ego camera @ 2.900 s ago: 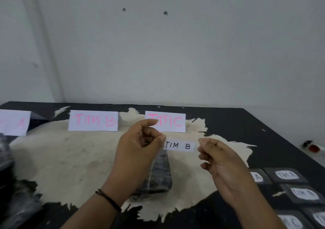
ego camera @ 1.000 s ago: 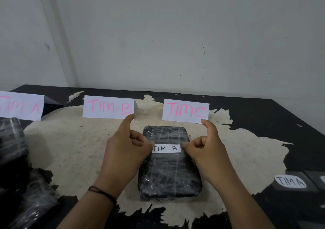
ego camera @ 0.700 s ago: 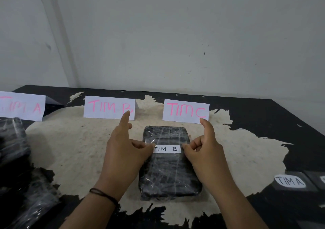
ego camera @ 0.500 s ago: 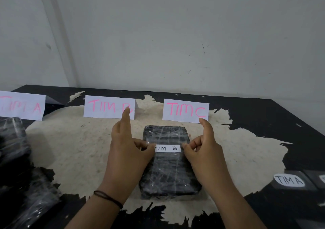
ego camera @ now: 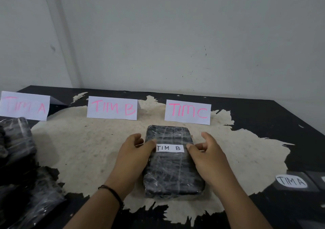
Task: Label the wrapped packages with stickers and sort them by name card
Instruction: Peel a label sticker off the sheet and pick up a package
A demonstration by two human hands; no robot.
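Now, change: index fingers lowered since a moment ago, pressing done
Sticker (ego camera: 170, 148): flat on package (ego camera: 173, 161), mid-surface before TIM C card (ego camera: 187, 112)
Left hand (ego camera: 134, 155): loosely curled, thumb at sticker's edge
Right hand (ego camera: 206, 155): same, gripping nothing
Meaning: labelled; ready for TIM B card (ego camera: 112, 107)

Black desk (ego camera: 274, 123), surface worn to a pale ragged patch (ego camera: 84, 146) before me. Scuffed grey wall (ego camera: 175, 35) behind; black bracelet (ego camera: 112, 191) on my wrist.

Black wrapped package (ego camera: 173, 167) flat before TIM C card (ego camera: 187, 112), TIM B sticker (ego camera: 169, 148) on top
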